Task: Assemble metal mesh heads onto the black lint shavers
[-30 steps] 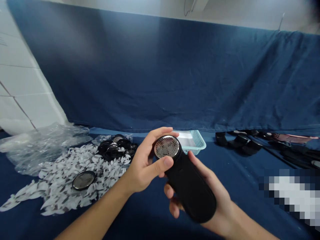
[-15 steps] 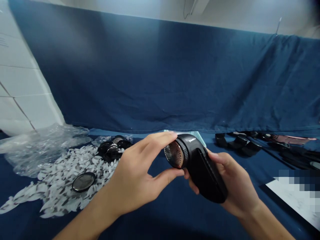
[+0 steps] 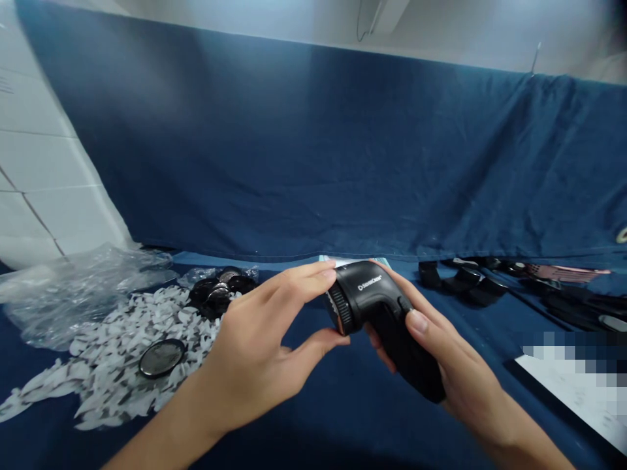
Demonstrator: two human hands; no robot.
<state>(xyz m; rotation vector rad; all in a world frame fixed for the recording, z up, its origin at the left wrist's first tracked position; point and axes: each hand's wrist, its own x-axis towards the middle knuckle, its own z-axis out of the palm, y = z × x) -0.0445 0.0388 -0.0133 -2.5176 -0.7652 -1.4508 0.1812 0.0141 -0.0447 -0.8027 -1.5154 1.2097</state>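
Observation:
A black fabric shaver with white lettering on its body is held up in front of me, its ribbed head ring facing left. My right hand is closed round the handle, thumb resting by the switch on its upper side. My left hand pinches the ribbed ring, fingertips on top and thumb underneath. Most of the perforated metal face is turned away and only a sliver shows.
At left lie a heap of small whitish pieces, a round black-rimmed metal disc, black round parts and clear plastic bags. Black parts and a white sheet are at right. Blue cloth hangs behind.
The shaver has turned so its lettered side faces me more and its perforated face points away. My right thumb has moved onto the handle's switch side.

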